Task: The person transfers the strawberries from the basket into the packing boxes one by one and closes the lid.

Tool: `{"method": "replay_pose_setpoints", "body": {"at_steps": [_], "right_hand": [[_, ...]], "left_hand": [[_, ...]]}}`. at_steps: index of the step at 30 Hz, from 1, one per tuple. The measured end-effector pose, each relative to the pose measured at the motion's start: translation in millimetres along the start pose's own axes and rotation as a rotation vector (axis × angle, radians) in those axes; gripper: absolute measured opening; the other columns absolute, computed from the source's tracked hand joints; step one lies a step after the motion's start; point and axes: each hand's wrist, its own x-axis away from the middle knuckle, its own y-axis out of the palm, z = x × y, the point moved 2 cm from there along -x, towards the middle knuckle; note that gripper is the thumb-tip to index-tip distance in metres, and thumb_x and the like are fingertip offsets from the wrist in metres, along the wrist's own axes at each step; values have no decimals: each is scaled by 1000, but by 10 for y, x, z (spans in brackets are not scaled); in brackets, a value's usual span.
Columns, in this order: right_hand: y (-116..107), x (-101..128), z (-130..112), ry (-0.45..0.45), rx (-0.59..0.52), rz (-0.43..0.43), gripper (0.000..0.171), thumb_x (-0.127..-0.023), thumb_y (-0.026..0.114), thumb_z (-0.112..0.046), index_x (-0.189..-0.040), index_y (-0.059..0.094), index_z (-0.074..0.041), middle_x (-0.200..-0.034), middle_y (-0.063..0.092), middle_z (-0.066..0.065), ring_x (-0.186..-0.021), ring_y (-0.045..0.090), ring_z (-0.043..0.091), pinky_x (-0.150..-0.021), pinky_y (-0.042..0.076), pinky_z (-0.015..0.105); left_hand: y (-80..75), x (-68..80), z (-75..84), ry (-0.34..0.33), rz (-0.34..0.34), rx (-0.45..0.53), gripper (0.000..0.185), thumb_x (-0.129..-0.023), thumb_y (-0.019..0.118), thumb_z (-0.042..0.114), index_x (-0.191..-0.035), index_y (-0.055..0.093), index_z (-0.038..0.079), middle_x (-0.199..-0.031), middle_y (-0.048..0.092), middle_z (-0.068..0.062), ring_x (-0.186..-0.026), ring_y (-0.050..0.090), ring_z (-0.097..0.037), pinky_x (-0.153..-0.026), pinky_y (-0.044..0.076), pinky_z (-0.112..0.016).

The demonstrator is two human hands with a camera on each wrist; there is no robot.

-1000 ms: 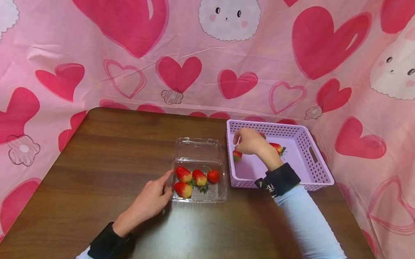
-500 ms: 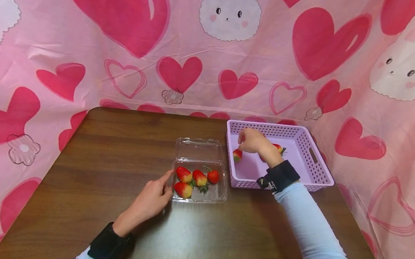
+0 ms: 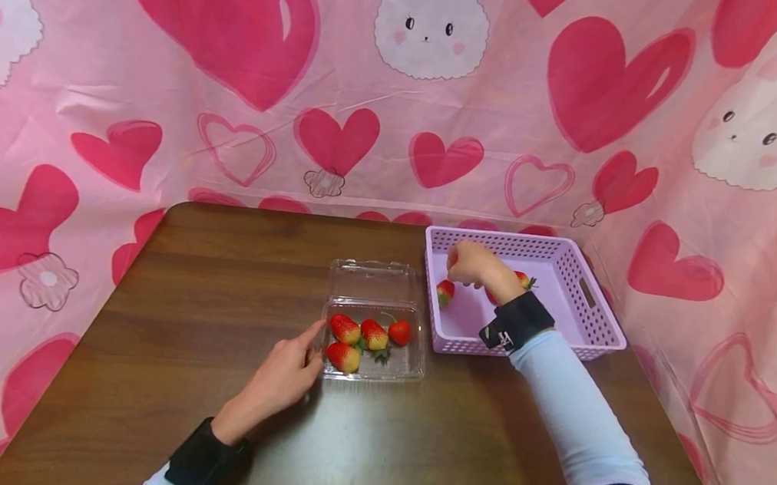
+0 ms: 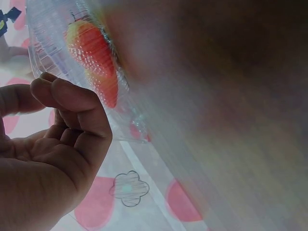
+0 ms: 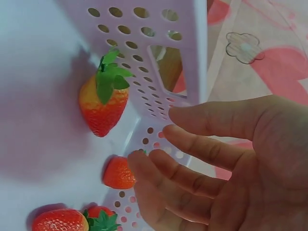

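A clear plastic clamshell box stands with its lid tipped back on the table. Inside are three strawberries and a red cherry with a thin stem. My left hand pinches the box's left rim between thumb and fingers, beside the fruit. Over the left part of a lilac basket is my right hand, its fingers loosely bent and spread with nothing between them. Near its fingertips lies a strawberry by the handle hole; another strawberry sits in the corner behind the fingers.
More strawberries lie farther along the basket, partly hidden by my right wrist in the head view. The basket's perforated walls rise around them. Pink heart-patterned cloth hangs behind the brown wooden table.
My right hand has shifted slightly to the right inside the basket, and a strawberry beside its wrist has come into sight. The left hand and the clamshell box stay where they were.
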Motion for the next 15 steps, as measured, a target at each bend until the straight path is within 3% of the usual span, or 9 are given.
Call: {"method": "replay_pose_setpoints", "body": {"at_steps": [5,15], "right_hand": [[54,-37,14,49,-34,-52,16,-92,74,-14,-96,66,-1,-94,65,15,-88,71,38,-78,61,53],[134,-175,99,96,-75,-108,19,-92,73,-16,-101,65,-1,-106,66,20,-88,73,37,-72,62,48]], "left_hand": [[1,2,1,0,0,2,66,-100,67,7,-160,41,2,-66,54,-3,-53,52,-19,-52,47,-28],[0,-3,4,4,-2,4,65,-101,66,7,-161,41,3,-67,54,-3,-53,52,-19,-54,48,-28]]}}
